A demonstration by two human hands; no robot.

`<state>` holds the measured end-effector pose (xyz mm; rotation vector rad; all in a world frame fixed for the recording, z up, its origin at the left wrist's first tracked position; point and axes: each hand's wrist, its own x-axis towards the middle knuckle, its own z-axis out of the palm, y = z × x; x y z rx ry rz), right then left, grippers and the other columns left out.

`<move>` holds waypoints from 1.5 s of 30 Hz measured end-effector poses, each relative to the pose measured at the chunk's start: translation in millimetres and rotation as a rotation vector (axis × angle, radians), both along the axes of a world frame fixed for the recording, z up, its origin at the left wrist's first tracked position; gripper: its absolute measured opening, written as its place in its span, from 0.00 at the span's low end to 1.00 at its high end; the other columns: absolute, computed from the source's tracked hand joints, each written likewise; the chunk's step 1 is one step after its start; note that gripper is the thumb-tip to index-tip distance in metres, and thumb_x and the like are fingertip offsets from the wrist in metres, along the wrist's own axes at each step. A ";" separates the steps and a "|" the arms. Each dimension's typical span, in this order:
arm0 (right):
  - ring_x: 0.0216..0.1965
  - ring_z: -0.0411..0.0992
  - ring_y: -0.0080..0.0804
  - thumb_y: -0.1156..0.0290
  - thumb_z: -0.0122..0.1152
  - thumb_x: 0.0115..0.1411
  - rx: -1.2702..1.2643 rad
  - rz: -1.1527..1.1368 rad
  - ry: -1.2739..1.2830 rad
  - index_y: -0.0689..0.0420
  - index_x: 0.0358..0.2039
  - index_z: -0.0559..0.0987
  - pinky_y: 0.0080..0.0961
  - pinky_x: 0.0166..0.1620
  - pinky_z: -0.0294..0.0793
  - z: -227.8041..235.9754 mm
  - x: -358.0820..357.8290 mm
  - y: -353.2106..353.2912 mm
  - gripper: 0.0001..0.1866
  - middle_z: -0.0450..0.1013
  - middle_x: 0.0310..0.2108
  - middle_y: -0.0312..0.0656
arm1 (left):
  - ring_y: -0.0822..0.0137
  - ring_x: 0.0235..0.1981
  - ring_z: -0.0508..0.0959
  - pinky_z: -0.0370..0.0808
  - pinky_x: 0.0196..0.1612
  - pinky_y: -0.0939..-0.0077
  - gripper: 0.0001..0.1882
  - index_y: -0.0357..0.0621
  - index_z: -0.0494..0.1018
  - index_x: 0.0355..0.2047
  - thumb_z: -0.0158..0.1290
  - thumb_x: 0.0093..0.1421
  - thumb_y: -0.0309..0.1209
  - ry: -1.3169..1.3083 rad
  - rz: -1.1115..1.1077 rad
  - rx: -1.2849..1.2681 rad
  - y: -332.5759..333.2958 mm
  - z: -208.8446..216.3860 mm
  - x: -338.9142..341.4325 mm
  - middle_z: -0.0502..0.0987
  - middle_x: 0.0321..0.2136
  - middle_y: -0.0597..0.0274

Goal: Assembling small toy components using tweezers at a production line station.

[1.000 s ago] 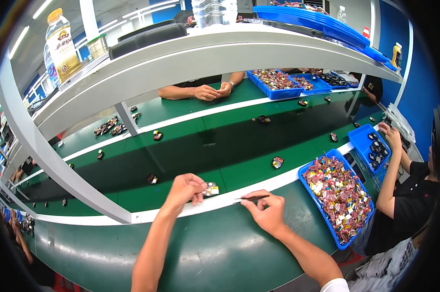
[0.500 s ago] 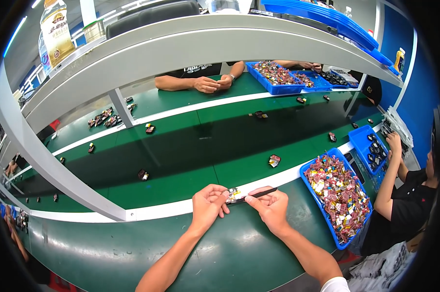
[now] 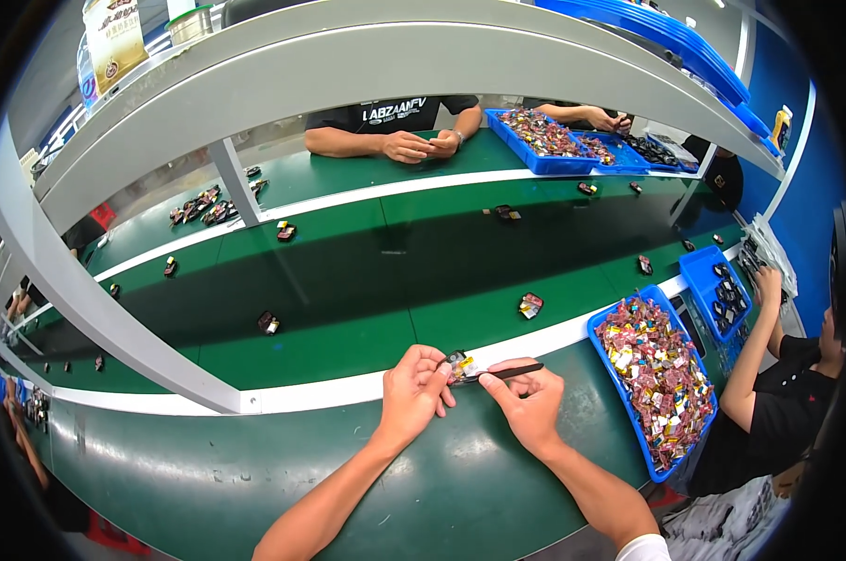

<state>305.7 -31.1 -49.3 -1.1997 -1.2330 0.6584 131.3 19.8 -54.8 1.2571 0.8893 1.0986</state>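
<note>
A small dark piece with clear, white and yellow parts (image 3: 461, 364) is pinched between the thumb and fingers of my left hand (image 3: 412, 395). My right hand (image 3: 531, 404) is closed on a slim black stick-like tool (image 3: 516, 370), probably tweezers. Its tip end is hidden by my right thumb, which lies close against the piece's right side; whether tip and piece touch I cannot tell. Both hands are above the white rail (image 3: 329, 401) and the near edge of the green worktop (image 3: 254, 467).
Beyond the rail, a green conveyor belt (image 3: 348, 355) carries scattered small pieces, one (image 3: 530, 305) just past my hands. At right stand a blue tray (image 3: 654, 467) heaped with small coloured parts and another blue tray (image 3: 699, 271). A grey shelf (image 3: 395, 61) crosses above; co-workers sit opposite and at right.
The view has shifted slightly. My left hand still grips the piece, which shows more of its yellow part. The tool stays in my right hand, its free end a little flatter.
</note>
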 end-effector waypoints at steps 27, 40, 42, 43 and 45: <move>0.28 0.76 0.17 0.83 0.67 0.58 -0.124 0.091 0.328 0.68 0.36 0.80 0.14 0.28 0.71 7.8 0.1 0.1 0.06 0.80 0.30 0.42 | 0.72 0.20 0.80 0.73 0.18 0.82 0.08 0.30 0.72 0.44 0.52 0.66 0.22 -0.036 -0.044 0.019 -2.5 -1.7 3.5 0.79 0.27 0.57; 0.37 0.81 0.31 0.86 0.64 0.58 -0.244 0.137 0.362 0.70 0.37 0.78 0.22 0.43 0.81 10.5 5.1 2.2 0.07 0.80 0.35 0.49 | 0.71 0.22 0.80 0.75 0.19 0.82 0.09 0.30 0.72 0.46 0.52 0.66 0.21 -0.018 -0.053 0.069 -3.1 -2.3 2.4 0.79 0.28 0.56; 0.37 0.81 0.31 0.86 0.65 0.58 -0.201 0.155 0.360 0.70 0.37 0.78 0.21 0.43 0.81 5.4 6.9 3.7 0.07 0.80 0.35 0.48 | 0.75 0.20 0.79 0.73 0.19 0.83 0.09 0.31 0.74 0.45 0.53 0.66 0.22 -0.041 -0.044 0.062 -2.3 -2.6 1.8 0.80 0.26 0.58; 0.37 0.81 0.31 0.86 0.65 0.58 -0.158 0.175 0.357 0.70 0.37 0.77 0.21 0.43 0.82 3.1 7.7 4.4 0.07 0.80 0.35 0.48 | 0.73 0.20 0.79 0.73 0.19 0.83 0.10 0.30 0.75 0.47 0.52 0.67 0.23 0.001 -0.076 0.043 -1.2 -1.5 -0.6 0.79 0.26 0.57; 0.37 0.81 0.30 0.87 0.65 0.58 -0.135 0.184 0.358 0.70 0.37 0.78 0.20 0.42 0.81 0.7 8.2 5.9 0.07 0.80 0.35 0.48 | 0.72 0.20 0.79 0.73 0.20 0.82 0.12 0.29 0.75 0.48 0.51 0.68 0.25 0.043 -0.107 0.026 0.5 -0.9 -3.1 0.79 0.27 0.56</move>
